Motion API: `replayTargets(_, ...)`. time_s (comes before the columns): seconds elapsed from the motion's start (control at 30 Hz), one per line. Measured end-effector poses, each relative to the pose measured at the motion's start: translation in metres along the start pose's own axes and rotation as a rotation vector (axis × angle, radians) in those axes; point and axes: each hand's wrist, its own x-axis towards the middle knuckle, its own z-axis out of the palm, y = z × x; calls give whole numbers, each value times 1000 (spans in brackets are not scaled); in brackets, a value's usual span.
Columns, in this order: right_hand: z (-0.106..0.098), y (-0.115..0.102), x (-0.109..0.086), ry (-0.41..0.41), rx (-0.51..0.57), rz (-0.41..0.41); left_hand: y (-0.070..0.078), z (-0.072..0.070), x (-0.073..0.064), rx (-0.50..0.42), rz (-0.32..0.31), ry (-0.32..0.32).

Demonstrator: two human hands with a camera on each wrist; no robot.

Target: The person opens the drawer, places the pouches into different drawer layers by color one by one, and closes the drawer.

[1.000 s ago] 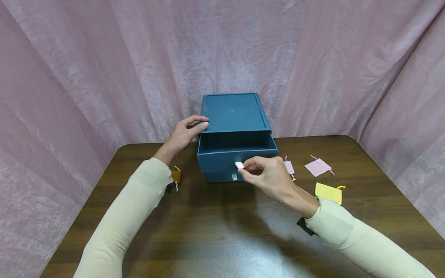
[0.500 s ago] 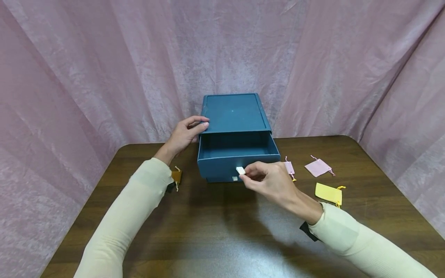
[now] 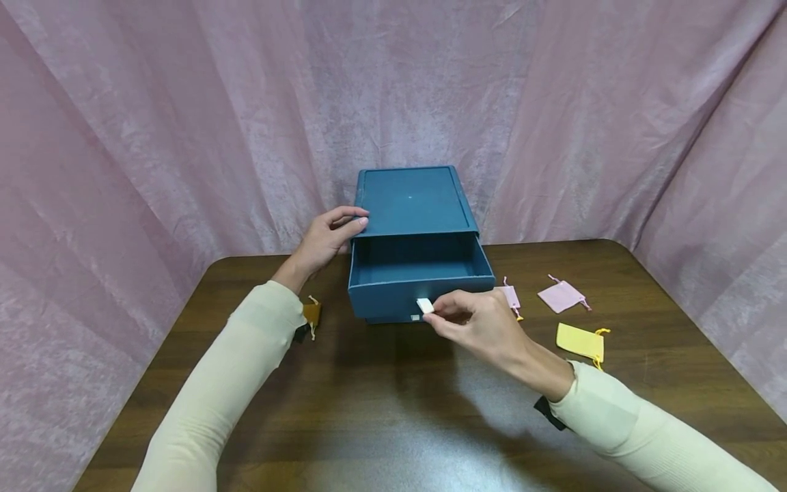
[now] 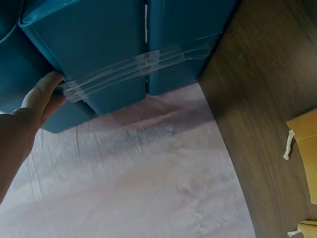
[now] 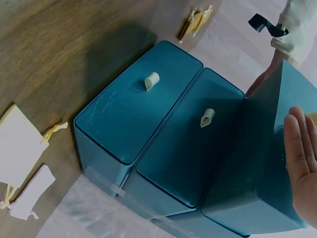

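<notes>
A blue drawer cabinet (image 3: 412, 198) stands at the back of the table, its top drawer (image 3: 384, 301) pulled well out, with a bare interior floor showing. My right hand (image 3: 486, 328) pinches the white pull tab (image 3: 425, 306) on that drawer's front between thumb and fingers. At the cabinet's upper left front corner, my left hand (image 3: 320, 242) rests with thumb and index finger near the top edge. The left wrist view has the left fingers (image 4: 47, 94) against the cabinet's side, beside clear tape. Two lower drawers (image 5: 131, 104) are closed, each with a white tab.
Left of the cabinet lies a mustard drawstring pouch (image 3: 312, 314); the left wrist view has a second mustard piece (image 4: 309, 229) at its edge. To the right are pink pouches (image 3: 562, 296) and a yellow pouch (image 3: 580, 341). A pink curtain (image 3: 418, 82) hangs behind the wooden table (image 3: 369, 424).
The top drawer has come a little further out, and the right hand has moved slightly toward me with its tab. My left hand has stayed at the cabinet's corner.
</notes>
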Motion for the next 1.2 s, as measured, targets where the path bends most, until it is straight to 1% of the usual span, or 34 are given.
replayTargets(0.2, -2, 3, 0, 27, -16, -62, 0, -2, -1, 19, -6, 7)
replayTargets(0.4, -8, 2, 1, 44, -26, -70, 0, -4, -1, 10, -5, 7)
replayTargets(0.57, -19, -2, -2, 56, -18, -18, -1, -4, -1, 7, 1, 2)
replayTargets(0.7, -31, -4, -4, 92, 3, 20, 0, -4, -2, 9, -2, 3)
replayTargets(0.93, -54, -4, -4, 148, 36, 83, 2, -2, 0, 8, -25, 0)
replayTargets(1.1, -70, 1, -4, 190, 25, 127, 0, -2, 1, 20, -41, -2)
replayTargets(1.2, -79, 6, -5, 224, -11, 138, -1, -1, 2, 13, -41, -10)
